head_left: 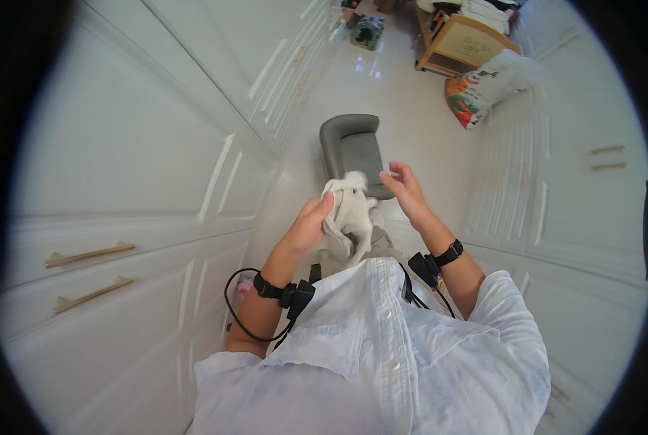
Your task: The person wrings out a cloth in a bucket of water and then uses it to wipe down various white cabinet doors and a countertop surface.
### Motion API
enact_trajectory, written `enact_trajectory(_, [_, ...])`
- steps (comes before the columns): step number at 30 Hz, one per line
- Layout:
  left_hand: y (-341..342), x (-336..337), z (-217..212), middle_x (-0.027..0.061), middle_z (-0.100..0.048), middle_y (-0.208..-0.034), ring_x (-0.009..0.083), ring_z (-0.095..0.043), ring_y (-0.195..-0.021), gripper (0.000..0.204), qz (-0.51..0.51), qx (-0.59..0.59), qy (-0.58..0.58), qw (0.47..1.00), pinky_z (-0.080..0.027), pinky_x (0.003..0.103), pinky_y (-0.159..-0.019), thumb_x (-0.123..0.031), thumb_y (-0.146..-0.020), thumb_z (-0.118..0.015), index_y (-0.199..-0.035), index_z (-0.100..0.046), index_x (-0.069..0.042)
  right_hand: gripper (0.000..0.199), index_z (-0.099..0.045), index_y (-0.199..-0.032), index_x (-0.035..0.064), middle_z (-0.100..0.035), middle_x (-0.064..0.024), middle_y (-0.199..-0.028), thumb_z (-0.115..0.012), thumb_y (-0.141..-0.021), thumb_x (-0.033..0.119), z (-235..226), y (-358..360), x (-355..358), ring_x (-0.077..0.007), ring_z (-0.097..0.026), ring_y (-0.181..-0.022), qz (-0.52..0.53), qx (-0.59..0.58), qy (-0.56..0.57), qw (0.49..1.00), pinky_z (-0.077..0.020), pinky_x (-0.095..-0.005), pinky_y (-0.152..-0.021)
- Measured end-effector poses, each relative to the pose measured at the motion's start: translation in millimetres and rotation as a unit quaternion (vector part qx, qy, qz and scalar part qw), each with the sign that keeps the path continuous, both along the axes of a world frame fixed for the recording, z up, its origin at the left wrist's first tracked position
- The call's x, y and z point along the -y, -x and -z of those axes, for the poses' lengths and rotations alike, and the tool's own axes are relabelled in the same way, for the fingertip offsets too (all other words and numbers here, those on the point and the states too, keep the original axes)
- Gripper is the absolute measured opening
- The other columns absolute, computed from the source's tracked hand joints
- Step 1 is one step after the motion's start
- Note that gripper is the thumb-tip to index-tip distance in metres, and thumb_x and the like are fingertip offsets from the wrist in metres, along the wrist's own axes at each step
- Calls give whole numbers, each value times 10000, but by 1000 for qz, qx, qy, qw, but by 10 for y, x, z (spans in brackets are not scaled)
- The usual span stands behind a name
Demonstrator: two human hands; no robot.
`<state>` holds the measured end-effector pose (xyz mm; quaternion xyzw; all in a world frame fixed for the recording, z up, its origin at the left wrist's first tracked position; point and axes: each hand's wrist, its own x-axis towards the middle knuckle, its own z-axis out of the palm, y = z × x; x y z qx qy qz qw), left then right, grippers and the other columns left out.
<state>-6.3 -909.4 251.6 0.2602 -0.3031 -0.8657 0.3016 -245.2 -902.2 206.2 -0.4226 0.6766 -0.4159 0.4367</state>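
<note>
My left hand (311,220) is wrapped round a soft white plush toy (354,214) with long floppy limbs or ears, holding it up in front of my body. A fuzzy white part at the toy's top is a little blurred. My right hand (406,190) is raised to the right of the toy, apart from it, with its fingers open and nothing clearly in them. Beyond both hands stands a small grey armchair (358,152) on the floor; the toy and my left hand overlap its near edge.
White cabinets with brass handles (92,254) rise on the left, and more white cabinet doors (585,196) stand on the right. A printed white sack (483,88) leans near a wooden cart (465,45) at the far right. A clear box (367,32) sits at the far end.
</note>
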Motion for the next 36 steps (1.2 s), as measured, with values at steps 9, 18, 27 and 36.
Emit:
enact_trajectory(9, [27,39,-196,106,-599,-1190,205,-585,-1093,442,-299,21,5,954,-458,348,-960,-334,-1019,-418,-1256,-501,30,273,-655,-1038,81,-653,-4,-999,-567,-950,325,134,-324,565,-96,-565,-937,-299,382,-222,846,-407,-267,-853])
enact_trajectory(18, [-101,-241,-287,41,-642,-1004,108,-555,-921,387,-404,436,1,804,-440,258,-820,-316,-1008,-474,-1125,-618,24,291,-656,-1117,31,-644,37,-912,-635,-922,246,550,-204,970,-43,-536,-800,-167,306,-134,928,-421,-213,-701])
enact_trajectory(27, [-606,-324,264,70,-672,-941,106,-593,-797,283,-399,489,56,774,-476,271,-707,-168,-933,-573,-1130,-594,35,254,-627,-1113,40,-667,-17,-954,-672,-872,107,160,-162,1114,-86,-593,-793,-208,355,-97,907,-450,-216,-718])
enact_trajectory(36, [-868,-406,336,127,-606,-693,214,-596,-638,209,-413,709,198,536,-455,351,-627,-158,-950,-492,-1097,-512,-11,337,-621,-1129,45,-650,-35,-956,-711,-805,30,-163,-178,1169,-133,-616,-872,-325,228,-62,916,-495,-262,-804])
